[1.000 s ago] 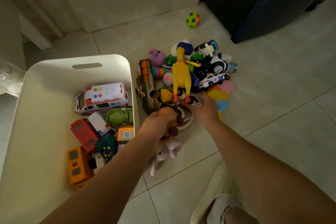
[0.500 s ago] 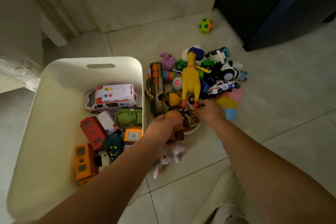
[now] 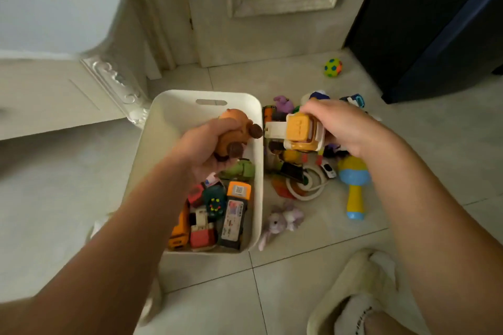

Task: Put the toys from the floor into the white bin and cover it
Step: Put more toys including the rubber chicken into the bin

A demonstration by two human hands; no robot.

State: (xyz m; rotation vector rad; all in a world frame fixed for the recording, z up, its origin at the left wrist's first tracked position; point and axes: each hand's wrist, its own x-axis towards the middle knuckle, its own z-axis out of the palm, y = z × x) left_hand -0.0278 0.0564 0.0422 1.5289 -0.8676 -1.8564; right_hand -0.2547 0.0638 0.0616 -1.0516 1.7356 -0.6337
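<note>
Two toys are in my hands in the head view. My left grip (image 3: 209,149) is curled tight round a brown and orange animal toy (image 3: 234,128), held over the white bin (image 3: 174,109) at the centre of the frame. My right grip (image 3: 345,128) is wrapped round a yellow and white truck (image 3: 299,133), just right of the bin's rim and above the pile of toys (image 3: 296,171).

If I let go too soon, I think the truck would clip the rim and fall outside. A purple rabbit (image 3: 283,221) lies just beside the bin's lower right corner. A spotted ball (image 3: 333,68) sits well apart at upper right, easy to overlook.

Underneath it all, the floor (image 3: 313,280) is pale glossy tile. A cream panelled door (image 3: 272,8) fills the top, with a dark cabinet (image 3: 435,35) at upper right. I cannot make out a lid.
</note>
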